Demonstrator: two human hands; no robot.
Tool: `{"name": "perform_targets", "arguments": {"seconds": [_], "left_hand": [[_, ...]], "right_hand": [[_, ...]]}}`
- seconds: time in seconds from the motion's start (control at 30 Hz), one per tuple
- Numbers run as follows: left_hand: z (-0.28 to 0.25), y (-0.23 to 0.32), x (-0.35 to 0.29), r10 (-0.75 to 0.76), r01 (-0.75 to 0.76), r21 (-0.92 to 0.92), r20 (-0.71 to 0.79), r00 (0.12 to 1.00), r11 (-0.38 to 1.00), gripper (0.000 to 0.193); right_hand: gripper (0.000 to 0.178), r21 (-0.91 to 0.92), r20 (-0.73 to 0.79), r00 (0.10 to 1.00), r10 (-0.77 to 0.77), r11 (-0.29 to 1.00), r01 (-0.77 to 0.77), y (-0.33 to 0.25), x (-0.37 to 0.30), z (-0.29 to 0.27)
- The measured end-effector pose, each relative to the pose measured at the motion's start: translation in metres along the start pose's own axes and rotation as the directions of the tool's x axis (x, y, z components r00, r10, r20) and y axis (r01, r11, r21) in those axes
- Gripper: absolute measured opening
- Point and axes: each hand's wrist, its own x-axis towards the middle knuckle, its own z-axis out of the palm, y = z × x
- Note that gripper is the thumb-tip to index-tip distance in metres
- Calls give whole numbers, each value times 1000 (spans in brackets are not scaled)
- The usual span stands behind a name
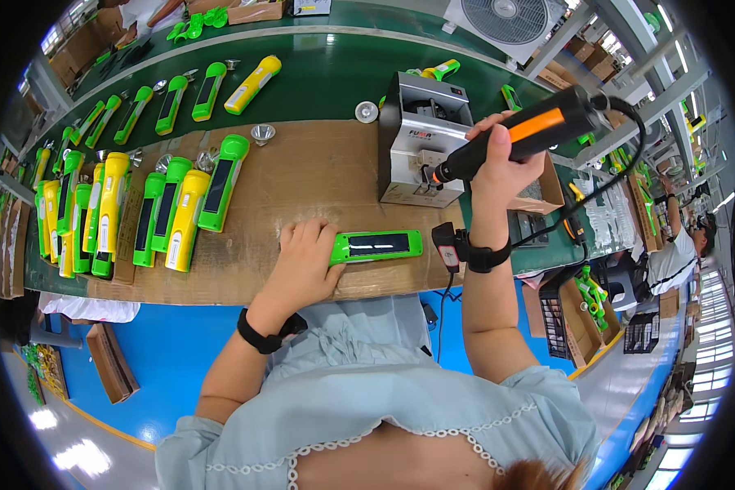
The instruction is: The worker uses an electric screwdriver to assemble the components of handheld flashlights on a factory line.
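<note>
The left hand has its grip closed on one end of a green solar flashlight, flat on the cardboard-covered counter. The right hand fully encircles an electric screwdriver — apparently loading at the screw feeder; next calls for steady alignment.

Pretty bright workshop tbh. Blue floor under the near edge of the tabletop, then a yellow line and shiny grey floor. White box fan beyond the tabletop, windows way off right of it.
</note>
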Motion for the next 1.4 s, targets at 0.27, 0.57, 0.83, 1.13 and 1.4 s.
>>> {"name": "perform_targets", "arguments": {"seconds": [0.27, 0.57, 0.83, 1.13, 1.4], "left_hand": [[2, 0, -4, 11, -11, 2, -24, 1000, 1000, 48], [4, -2, -1, 23, -25, -25, -52, 998, 999, 49], [7, -4, -3, 28, -29, -16, -70, 997, 999, 49], [4, -6, -1, 14, -17, -36, -65, 998, 999, 50], [7, -8, 1, 25, -28, -27, -76, 997, 999, 52]], "right_hand": [[22, -72, 73, 977, 198, 979, -193, -3, 0, 6], [50, 292, 302, 915, 268, 887, -357, -38, -51, 41], [23, 369, 358, 884, 301, 824, -430, -30, -62, 67], [47, 249, 385, 861, 333, 861, -444, -30, -60, 65], [28, 357, 370, 860, 350, 801, -480, -21, -70, 74]]}}
